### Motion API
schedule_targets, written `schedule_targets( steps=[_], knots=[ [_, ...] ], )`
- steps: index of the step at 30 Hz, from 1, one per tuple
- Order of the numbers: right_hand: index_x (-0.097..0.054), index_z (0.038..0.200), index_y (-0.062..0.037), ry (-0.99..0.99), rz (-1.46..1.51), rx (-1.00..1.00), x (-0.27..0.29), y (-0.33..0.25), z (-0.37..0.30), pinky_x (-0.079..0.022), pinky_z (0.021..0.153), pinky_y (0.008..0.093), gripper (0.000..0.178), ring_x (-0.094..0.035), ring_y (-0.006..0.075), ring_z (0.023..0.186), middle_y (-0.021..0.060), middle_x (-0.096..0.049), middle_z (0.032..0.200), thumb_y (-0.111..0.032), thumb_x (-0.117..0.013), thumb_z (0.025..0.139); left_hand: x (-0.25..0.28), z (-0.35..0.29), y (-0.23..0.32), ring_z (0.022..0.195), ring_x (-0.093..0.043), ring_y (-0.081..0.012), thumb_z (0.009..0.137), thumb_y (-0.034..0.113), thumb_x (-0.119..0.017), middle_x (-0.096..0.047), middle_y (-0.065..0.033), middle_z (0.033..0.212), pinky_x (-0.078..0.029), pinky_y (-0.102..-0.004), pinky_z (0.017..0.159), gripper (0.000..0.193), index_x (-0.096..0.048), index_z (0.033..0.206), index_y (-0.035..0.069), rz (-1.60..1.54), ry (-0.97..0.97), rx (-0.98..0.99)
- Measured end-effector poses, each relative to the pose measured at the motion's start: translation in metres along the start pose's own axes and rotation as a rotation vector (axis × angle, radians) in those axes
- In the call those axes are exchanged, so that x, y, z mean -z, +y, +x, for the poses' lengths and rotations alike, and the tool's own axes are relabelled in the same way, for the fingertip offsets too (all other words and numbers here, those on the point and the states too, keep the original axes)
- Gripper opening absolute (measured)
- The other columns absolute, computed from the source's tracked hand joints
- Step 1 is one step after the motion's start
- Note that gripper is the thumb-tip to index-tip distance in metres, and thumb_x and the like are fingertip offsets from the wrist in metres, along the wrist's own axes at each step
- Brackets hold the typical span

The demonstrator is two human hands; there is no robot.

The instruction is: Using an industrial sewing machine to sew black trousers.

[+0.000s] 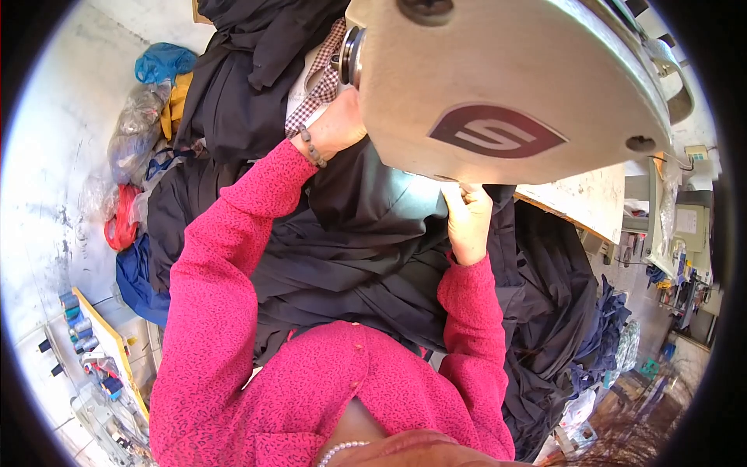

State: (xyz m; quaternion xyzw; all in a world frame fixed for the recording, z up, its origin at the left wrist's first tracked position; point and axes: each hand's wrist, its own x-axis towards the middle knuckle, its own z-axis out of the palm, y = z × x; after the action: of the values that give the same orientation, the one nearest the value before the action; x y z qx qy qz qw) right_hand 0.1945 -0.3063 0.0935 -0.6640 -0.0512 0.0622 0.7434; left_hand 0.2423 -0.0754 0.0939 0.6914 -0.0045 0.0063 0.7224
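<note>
A large beige sewing machine head (405,78) hangs over the work and covers its far side. Black cloth (350,233) lies in deep folds beneath it and across my lap, lit brightly beside the machine's lower edge. My left hand (338,124), with a beaded bracelet (309,144) at the wrist, reaches behind the round handwheel-like metal part (352,58); its fingers are hidden by the machine. At the lit spot, my right hand (470,222) has its thumb and fingers bent together on the black cloth, fingertips partly covered by the machine.
Checked brown-and-white cloth (323,82) lies beyond my left wrist. Plastic bags (136,136) and a blue bag (165,62) line the left wall. Thread spools (78,323) stand at lower left. The wooden table edge (572,210) is right of the machine; cluttered shelves (689,233) stand farther right.
</note>
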Motion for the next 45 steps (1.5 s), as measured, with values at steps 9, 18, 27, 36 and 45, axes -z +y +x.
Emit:
schedule_targets(
  steps=[9, 18, 27, 36, 45],
  knots=[
    [-0.045, 0.065, -0.0058, -0.014, -0.032, 0.042, 0.008, 0.024, 0.005, -0.023, 0.049, 0.019, 0.025, -0.029, -0.0001, 0.056, -0.0095, -0.036, 0.062, -0.006, -0.058, 0.087, -0.006, -0.009, 0.009, 0.09, -0.055, -0.0113, 0.085, 0.01, -0.058, -0.063, -0.0061, 0.101, -0.045, -0.0269, 0.079, 0.027, -0.057, 0.108, -0.004, -0.011, 0.019, -0.007],
    [-0.038, 0.062, -0.0082, 0.023, -0.018, 0.088, 0.005, 0.013, 0.001, -0.022, 0.047, 0.0207, 0.032, -0.027, 0.0007, 0.055, -0.0094, -0.031, 0.06, -0.009, -0.06, 0.085, -0.016, -0.014, 0.027, 0.097, -0.054, -0.0133, 0.084, 0.013, -0.059, -0.061, -0.0074, 0.107, -0.042, -0.028, 0.086, 0.036, -0.053, 0.115, -0.003, 0.046, -0.067, -0.013],
    [-0.056, 0.069, -0.0007, 0.042, -0.234, -0.339, 0.124, -0.018, -0.182, -0.047, 0.056, 0.0259, 0.016, -0.055, 0.012, 0.056, 0.0025, -0.057, 0.065, -0.01, -0.058, 0.082, -0.002, -0.163, 0.025, 0.114, -0.047, -0.027, 0.067, 0.022, -0.075, -0.051, -0.0113, 0.119, -0.035, -0.0358, 0.098, 0.067, -0.044, 0.124, 0.002, 0.648, -0.481, -0.185],
    [-0.054, 0.071, -0.0048, 0.546, 0.121, -1.118, 0.11, 0.092, -0.335, -0.044, 0.044, 0.0286, 0.031, -0.06, 0.0212, 0.051, 0.011, -0.061, 0.065, -0.031, -0.045, 0.087, 0.023, -0.099, -0.119, 0.129, -0.031, -0.0332, 0.072, 0.043, -0.069, -0.036, -0.0219, 0.136, -0.025, -0.0374, 0.106, 0.084, -0.033, 0.132, -0.004, 0.851, -0.436, -0.087],
    [-0.017, 0.142, -0.0137, 0.352, 0.284, -1.326, 0.103, 0.064, -0.323, -0.016, 0.106, 0.0506, 0.092, -0.022, 0.028, 0.133, 0.0143, -0.022, 0.145, -0.069, -0.049, 0.076, -0.018, -0.075, -0.224, 0.126, -0.035, -0.024, 0.089, 0.034, -0.047, -0.039, -0.0132, 0.137, -0.026, -0.0314, 0.103, 0.058, -0.034, 0.134, 0.001, 0.41, -1.291, 0.322]
  ],
)
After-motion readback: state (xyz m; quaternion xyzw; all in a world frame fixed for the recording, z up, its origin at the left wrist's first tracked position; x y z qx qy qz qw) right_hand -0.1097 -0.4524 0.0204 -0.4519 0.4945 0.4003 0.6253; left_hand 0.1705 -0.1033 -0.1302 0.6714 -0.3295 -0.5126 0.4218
